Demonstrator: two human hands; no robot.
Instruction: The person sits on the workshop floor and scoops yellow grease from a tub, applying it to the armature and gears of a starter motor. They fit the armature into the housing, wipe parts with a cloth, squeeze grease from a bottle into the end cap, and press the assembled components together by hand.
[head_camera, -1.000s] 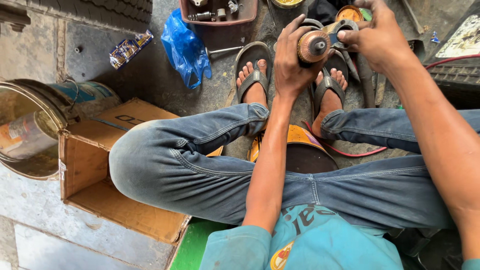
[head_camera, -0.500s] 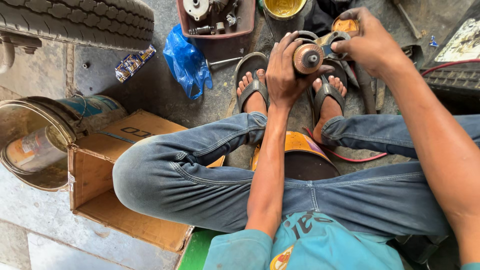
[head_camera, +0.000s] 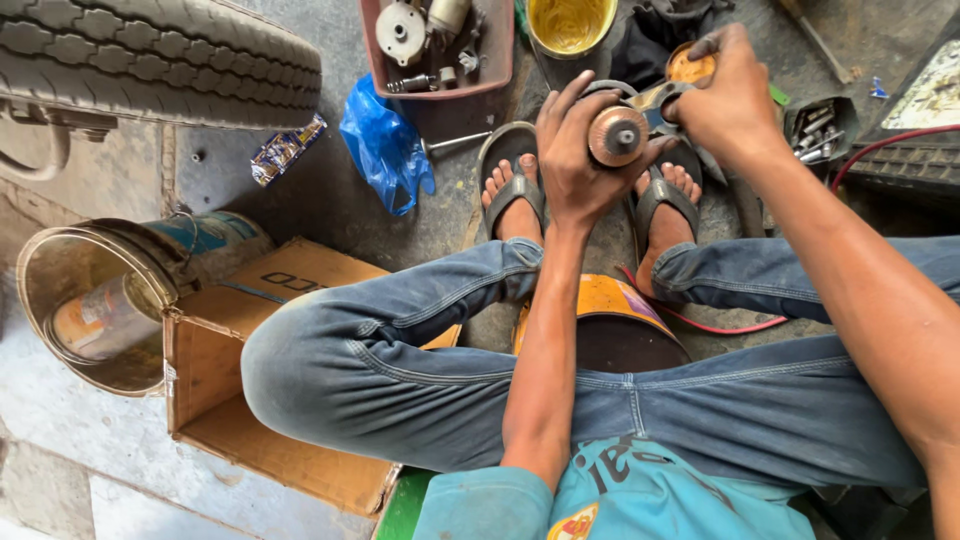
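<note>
- since a second ago the view has tipped up: the tyre (head_camera: 160, 60) now fills the top left corner and the reddish tray of parts (head_camera: 440, 45) and yellow tub (head_camera: 570, 22) show more fully, while the two hands stay together over the feet.
- the rusty round part (head_camera: 617, 135) has kept its place between them, end-on to the camera, so the work on it looks ongoing rather than finished.
- left hand (head_camera: 575, 165) is curled around the part from the left, fingers spread up along its side, gripping it.
- right hand (head_camera: 730, 100) is closed over the metal piece just beside the part, fingers bent down; what exactly it pinches is hidden.
- the part looks like a short cylinder, copper-brown and corroded, with a dark shaft stub at its centre.
- it is held in the air above the sandalled feet (head_camera: 665, 195), well clear of the concrete floor (head_camera: 330, 200); a cardboard box (head_camera: 215, 370) and bucket (head_camera: 95, 305) sit left of the knee.
</note>
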